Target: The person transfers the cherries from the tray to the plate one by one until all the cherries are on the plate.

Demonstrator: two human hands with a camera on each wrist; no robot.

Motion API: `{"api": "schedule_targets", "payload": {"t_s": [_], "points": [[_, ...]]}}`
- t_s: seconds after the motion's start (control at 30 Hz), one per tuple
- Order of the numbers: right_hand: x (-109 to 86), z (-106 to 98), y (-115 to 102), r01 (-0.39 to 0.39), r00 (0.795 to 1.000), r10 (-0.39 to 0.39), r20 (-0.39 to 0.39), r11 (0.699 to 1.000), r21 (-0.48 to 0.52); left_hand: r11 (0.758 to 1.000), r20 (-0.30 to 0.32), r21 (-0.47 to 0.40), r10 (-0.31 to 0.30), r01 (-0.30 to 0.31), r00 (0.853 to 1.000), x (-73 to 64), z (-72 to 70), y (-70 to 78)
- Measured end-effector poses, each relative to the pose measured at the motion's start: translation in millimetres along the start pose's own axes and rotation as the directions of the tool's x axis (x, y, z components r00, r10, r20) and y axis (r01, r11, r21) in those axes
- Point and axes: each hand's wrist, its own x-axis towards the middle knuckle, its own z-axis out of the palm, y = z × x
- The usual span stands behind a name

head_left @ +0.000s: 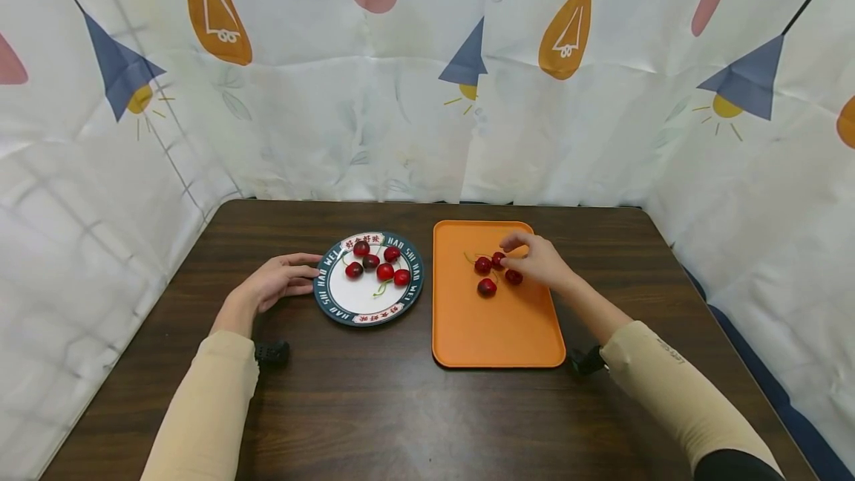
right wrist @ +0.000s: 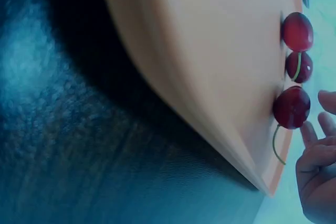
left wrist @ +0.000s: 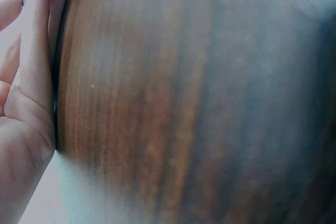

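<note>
My left hand point(head_left: 283, 282) lies at the left rim of a round plate point(head_left: 338, 309), its fingertips touching the edge. Several dark red cherries point(head_left: 384, 272) lie in the plate's white middle, one with a green stem. Over the orange tray point(head_left: 494, 332) hovers my right hand point(head_left: 539, 261), thumb and forefinger apart beside a cherry point(head_left: 498, 260). More cherries point(head_left: 487, 287) lie around it on the tray. In the right wrist view the fingers of that hand point(right wrist: 317, 169) are close to a stemmed cherry point(right wrist: 292, 107), partly cut off by the frame edge.
Both dishes stand on a dark wood table point(head_left: 374, 407), the plate left of the tray with a narrow gap between. A patterned white curtain point(head_left: 401, 132) encloses the back and sides. A black wrist strap point(head_left: 272, 352) sits at the left sleeve.
</note>
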Motion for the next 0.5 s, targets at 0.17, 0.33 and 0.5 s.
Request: {"api": "schedule_targets", "payload": {"t_s": [0.17, 0.33, 0.5], "points": [[3.1, 3.7, 5.4, -0.026, 1.0, 0.027, 0.016, 0.999, -0.04, 1.0, -0.001, -0.009, -0.001, 0.001, 1.0, 0.3, 0.1, -1.0], [4.8, 7.2, 6.3, -0.044, 0.999, 0.046, 0.029, 0.996, -0.072, 1.0, 0.0, -0.007, -0.002, 0.002, 1.0, 0.6, 0.2, -0.8], [7.0, 8.5, 5.1, -0.035, 0.998, 0.039, 0.049, 0.996, -0.082, 1.0, 0.001, -0.004, 0.003, -0.003, 1.0, 0.8, -0.3, -0.4]]}}
